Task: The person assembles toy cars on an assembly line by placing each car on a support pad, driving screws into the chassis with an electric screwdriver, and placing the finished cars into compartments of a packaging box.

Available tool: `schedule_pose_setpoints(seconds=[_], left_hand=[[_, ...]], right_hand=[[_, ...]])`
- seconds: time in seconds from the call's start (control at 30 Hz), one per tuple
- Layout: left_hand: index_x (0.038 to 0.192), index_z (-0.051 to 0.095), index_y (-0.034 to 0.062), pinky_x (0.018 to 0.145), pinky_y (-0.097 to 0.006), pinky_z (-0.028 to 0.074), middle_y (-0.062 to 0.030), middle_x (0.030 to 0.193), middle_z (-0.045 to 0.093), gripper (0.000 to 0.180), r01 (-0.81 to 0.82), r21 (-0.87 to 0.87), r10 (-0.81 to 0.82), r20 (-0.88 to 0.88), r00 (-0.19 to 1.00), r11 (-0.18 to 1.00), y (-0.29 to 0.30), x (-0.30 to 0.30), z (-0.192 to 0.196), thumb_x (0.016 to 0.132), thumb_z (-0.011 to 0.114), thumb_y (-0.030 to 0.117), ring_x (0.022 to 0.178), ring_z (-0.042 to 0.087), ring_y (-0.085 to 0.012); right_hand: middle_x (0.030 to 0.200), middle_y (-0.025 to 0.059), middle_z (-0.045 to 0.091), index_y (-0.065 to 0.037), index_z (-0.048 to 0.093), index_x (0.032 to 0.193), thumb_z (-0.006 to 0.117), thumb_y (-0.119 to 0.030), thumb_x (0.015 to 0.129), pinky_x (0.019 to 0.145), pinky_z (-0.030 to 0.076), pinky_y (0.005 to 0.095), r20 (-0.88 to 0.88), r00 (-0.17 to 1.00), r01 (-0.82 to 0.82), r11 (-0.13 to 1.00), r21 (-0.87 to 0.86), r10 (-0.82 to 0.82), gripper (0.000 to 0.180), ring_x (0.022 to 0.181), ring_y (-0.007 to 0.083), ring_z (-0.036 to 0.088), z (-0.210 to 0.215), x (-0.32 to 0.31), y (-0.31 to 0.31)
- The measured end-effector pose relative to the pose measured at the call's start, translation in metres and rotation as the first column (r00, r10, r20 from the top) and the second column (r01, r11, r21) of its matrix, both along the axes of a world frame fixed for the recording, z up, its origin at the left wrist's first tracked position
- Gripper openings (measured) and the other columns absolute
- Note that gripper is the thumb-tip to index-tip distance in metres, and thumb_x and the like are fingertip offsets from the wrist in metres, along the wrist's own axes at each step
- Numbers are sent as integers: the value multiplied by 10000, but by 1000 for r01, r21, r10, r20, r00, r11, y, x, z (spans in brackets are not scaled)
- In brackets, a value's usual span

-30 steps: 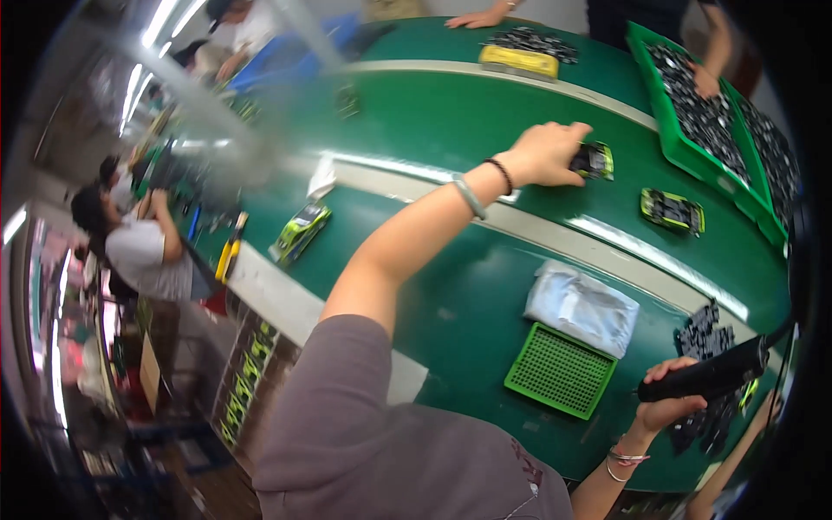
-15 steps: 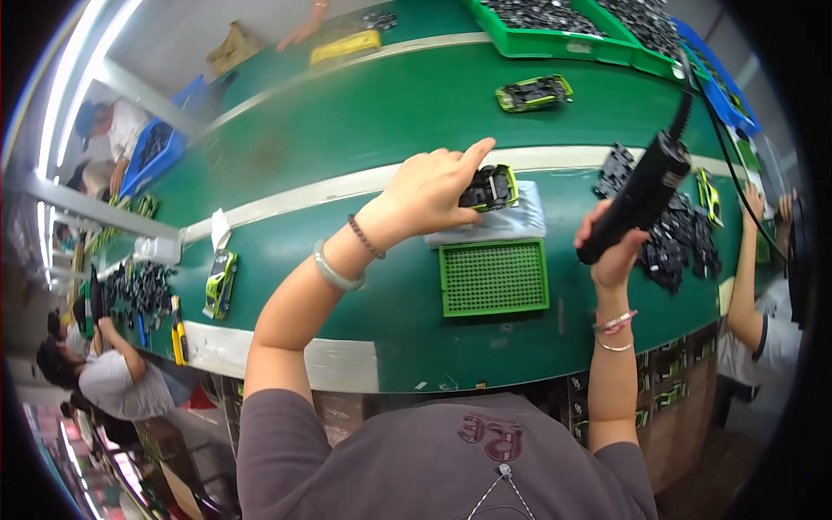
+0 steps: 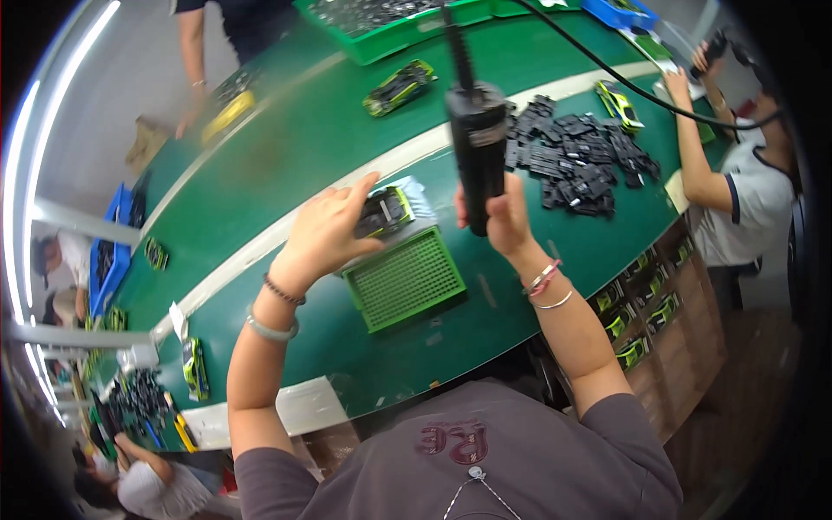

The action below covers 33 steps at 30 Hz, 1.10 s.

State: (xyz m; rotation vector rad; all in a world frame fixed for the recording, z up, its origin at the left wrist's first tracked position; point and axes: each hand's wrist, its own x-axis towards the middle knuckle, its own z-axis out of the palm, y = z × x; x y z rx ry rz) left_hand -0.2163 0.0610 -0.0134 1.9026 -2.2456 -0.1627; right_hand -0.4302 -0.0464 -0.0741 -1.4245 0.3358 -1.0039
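My right hand (image 3: 505, 221) is wrapped round the lower part of a black handheld power tool, which looks like an electric screwdriver (image 3: 481, 143). A coiled cord rises from its upper end. My left hand (image 3: 329, 227) has its thumb and index finger apart, at the left end of a toy car (image 3: 383, 213) with its dark underside showing. Part of the car is hidden behind that hand, so any touch is unclear. Under the car lies a pale grey-blue cloth (image 3: 419, 196), partly behind a green perforated basket (image 3: 407, 286).
Black plastic parts (image 3: 576, 160) lie heaped at right beside a yellow-green car (image 3: 617, 106). Another car (image 3: 399, 87) sits beyond the white strip, one more (image 3: 195, 368) at left. Green bins (image 3: 399, 39) stand at the back. A black cable (image 3: 598, 65) crosses above. Co-workers flank the table (image 3: 485, 316).
The view has turned, shifting the table leftward. My right hand has brought the screwdriver closer to the car, now more upright. My left hand remains by the car, thumb and index finger apart.
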Motion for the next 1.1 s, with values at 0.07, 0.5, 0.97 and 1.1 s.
schedule_pose_setpoints(seconds=[0.07,0.5,0.97,1.1], left_hand=[[1271,403,53,774,-394,453,-157,911,584,746,30,-7,-30,14,999,1000,-14,-7,8,657,731,323,883,549,-326],[1053,602,54,854,-371,434,-120,1022,546,463,501,-118,-508,-37,860,857,-189,-119,-24,687,733,306,1002,489,-298],[918,626,-37,703,-368,478,-206,833,602,463,459,135,-457,-51,888,878,-219,-119,10,638,738,315,782,594,-326],[958,611,-16,733,-372,477,-185,870,599,467,458,-24,-458,-5,889,889,-198,-101,27,677,728,338,845,582,-316]], right_hand=[[616,57,537,21,537,802,488,-807,632,462,428,229,-70,998,-2,1000,9,2,847,515,107,527,5,-5,-1],[574,51,519,23,568,760,598,-718,650,495,402,271,-46,998,39,975,-218,-50,750,536,114,517,9,-12,-1],[503,6,396,14,504,670,512,-754,692,437,314,255,24,988,153,980,-123,-152,769,512,58,379,3,-11,-6],[548,34,542,0,550,695,410,-841,649,448,399,232,-95,987,117,981,-156,-133,854,498,105,528,-10,-14,-11]])
